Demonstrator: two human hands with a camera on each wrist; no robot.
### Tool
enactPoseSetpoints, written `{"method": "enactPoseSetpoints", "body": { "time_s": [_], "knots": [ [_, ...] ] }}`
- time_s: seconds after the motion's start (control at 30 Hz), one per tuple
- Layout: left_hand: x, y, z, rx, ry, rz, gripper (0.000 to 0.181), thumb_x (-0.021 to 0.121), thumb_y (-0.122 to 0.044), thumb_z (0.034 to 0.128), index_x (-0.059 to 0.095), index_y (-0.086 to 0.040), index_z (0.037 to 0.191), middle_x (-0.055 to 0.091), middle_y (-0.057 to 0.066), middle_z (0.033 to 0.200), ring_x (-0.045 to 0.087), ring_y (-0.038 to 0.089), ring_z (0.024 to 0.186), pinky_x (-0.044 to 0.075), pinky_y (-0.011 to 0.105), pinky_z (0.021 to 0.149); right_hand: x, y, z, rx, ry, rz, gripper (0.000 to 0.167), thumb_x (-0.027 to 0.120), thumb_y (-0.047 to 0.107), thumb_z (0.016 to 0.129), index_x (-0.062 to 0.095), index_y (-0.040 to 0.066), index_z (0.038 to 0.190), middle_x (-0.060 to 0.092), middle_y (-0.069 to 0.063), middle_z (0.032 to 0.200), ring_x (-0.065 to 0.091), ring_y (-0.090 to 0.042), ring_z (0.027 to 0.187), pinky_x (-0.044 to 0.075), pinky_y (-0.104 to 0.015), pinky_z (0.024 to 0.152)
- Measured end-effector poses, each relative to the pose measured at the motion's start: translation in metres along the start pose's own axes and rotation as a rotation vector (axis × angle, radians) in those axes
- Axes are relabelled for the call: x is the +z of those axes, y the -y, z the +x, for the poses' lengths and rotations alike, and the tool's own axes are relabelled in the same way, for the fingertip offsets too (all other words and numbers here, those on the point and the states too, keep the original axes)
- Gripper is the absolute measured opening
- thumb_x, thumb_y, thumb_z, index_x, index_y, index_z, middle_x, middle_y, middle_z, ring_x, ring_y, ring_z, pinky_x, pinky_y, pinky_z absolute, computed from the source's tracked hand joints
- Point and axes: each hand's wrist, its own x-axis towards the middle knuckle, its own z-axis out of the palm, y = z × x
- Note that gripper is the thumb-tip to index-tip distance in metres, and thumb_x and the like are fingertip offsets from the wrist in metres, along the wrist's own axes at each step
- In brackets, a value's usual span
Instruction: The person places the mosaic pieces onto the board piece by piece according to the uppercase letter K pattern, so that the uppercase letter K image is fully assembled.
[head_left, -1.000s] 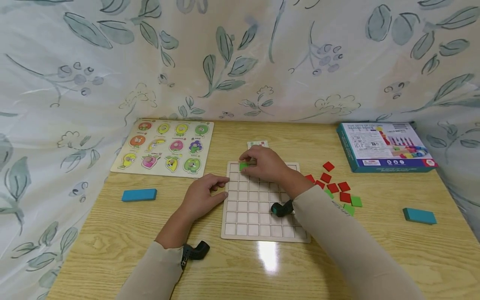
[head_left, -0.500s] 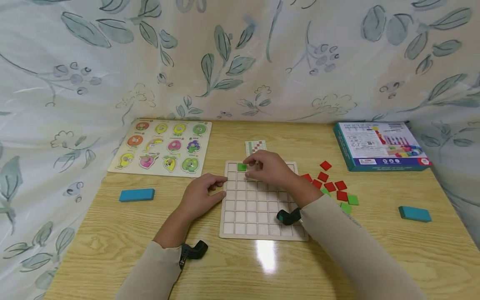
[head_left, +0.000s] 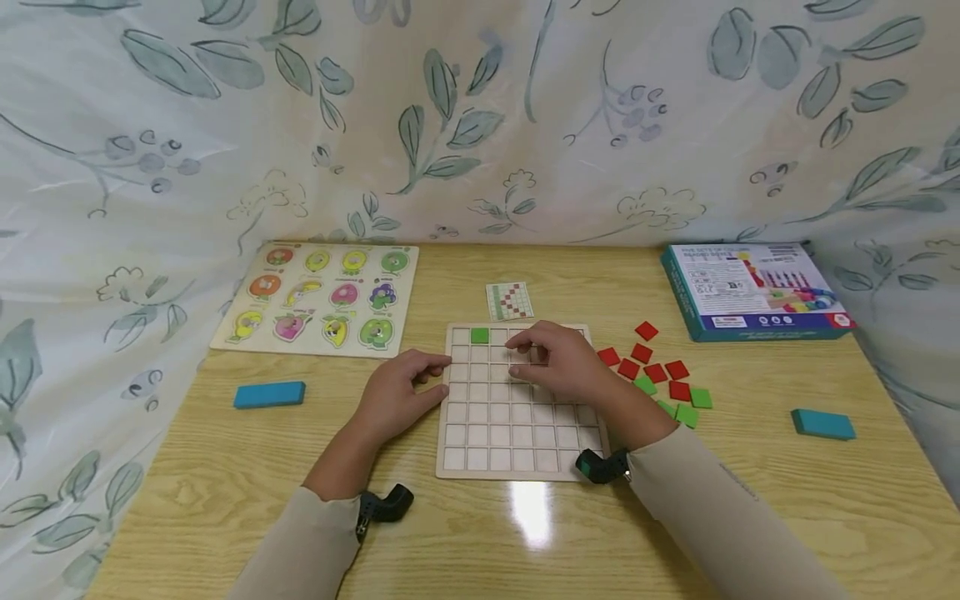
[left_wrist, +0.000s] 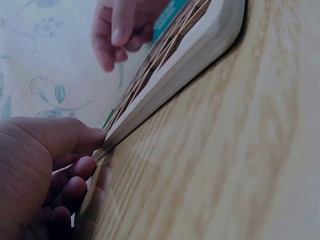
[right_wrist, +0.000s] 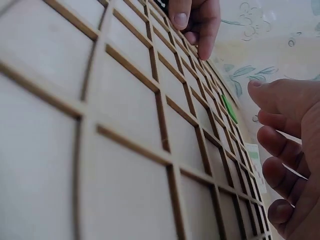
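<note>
A wooden grid board [head_left: 522, 479] lies flat on the table. One green square tile [head_left: 479, 335] sits in a cell of its far row, near the left corner. My left hand [head_left: 401, 390] rests at the board's left edge, thumb and index fingertip touching the rim, as the thumb [left_wrist: 85, 137] shows in the left wrist view. Over the board's right half hovers my right hand [head_left: 558, 362], its fingers loosely bent and holding nothing; in the right wrist view a gap parts that hand [right_wrist: 295, 150] from the grid. Beyond the board lies a small pattern card [head_left: 509, 301].
Several red tiles [head_left: 655, 372] and green tiles [head_left: 686, 416] are scattered right of the board. A fruit puzzle board [head_left: 318, 300] lies back left, a boxed set [head_left: 757, 292] back right. Blue blocks lie at the left [head_left: 269, 394] and right [head_left: 822, 424].
My right hand has let go of the green tile, which stays in its cell, and drawn back to the right and nearer. The card has come into full view. My left hand keeps its place.
</note>
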Motion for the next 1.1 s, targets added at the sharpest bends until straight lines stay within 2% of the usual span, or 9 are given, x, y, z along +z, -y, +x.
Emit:
{"method": "enactPoseSetpoints", "body": {
  "time_s": [0.13, 0.43, 0.63, 0.87, 1.1],
  "knots": [
    [0.0, 0.0, -0.001, 0.001, -0.004, 0.008, 0.04, 0.081, -0.02, 0.0952, 0.075, -0.013, 0.135, 0.073, -0.001, 0.113, 0.065, 0.017, 0.101, 0.054, 0.041, 0.091, -0.003, -0.002, -0.016, -0.001, -0.034, -0.001, 0.034, 0.087, 0.021, 0.091, 0.078, 0.011, 0.123, 0.07, -0.001, 0.107, 0.055, -0.017, 0.082, 0.047, -0.036, 0.074],
    [0.0, -0.001, 0.0, 0.005, -0.001, 0.025, 0.041, 0.08, -0.02, 0.0954, 0.075, -0.014, 0.135, 0.072, -0.001, 0.111, 0.065, 0.017, 0.1, 0.053, 0.041, 0.091, -0.012, -0.01, -0.058, 0.072, -0.097, 0.01, 0.033, 0.088, 0.018, 0.09, 0.079, 0.013, 0.122, 0.069, 0.0, 0.102, 0.055, -0.018, 0.082, 0.047, -0.033, 0.071],
    [0.0, 0.0, 0.001, 0.021, -0.012, 0.026, 0.041, 0.081, -0.018, 0.0949, 0.075, -0.014, 0.135, 0.072, -0.001, 0.11, 0.064, 0.017, 0.099, 0.053, 0.042, 0.089, -0.02, -0.013, -0.084, 0.083, -0.109, 0.007, 0.035, 0.089, 0.018, 0.089, 0.079, 0.016, 0.123, 0.071, 0.001, 0.107, 0.058, -0.019, 0.086, 0.05, -0.032, 0.073],
    [0.001, 0.0, 0.0, 0.013, 0.0, 0.014, 0.041, 0.081, -0.019, 0.0951, 0.075, -0.013, 0.135, 0.072, -0.001, 0.11, 0.065, 0.018, 0.099, 0.053, 0.042, 0.09, -0.023, -0.018, -0.114, 0.125, -0.113, -0.027, 0.035, 0.09, 0.02, 0.089, 0.078, 0.019, 0.122, 0.071, 0.005, 0.117, 0.057, -0.017, 0.096, 0.051, -0.033, 0.081],
    [0.0, -0.001, -0.001, 0.009, -0.001, 0.018, 0.041, 0.081, -0.018, 0.0949, 0.075, -0.013, 0.135, 0.071, -0.001, 0.11, 0.065, 0.018, 0.1, 0.053, 0.043, 0.09, -0.025, -0.022, -0.137, 0.164, -0.137, -0.079, 0.035, 0.091, 0.02, 0.088, 0.078, 0.024, 0.12, 0.069, 0.011, 0.113, 0.056, -0.014, 0.09, 0.049, -0.029, 0.078]
  ]
}}
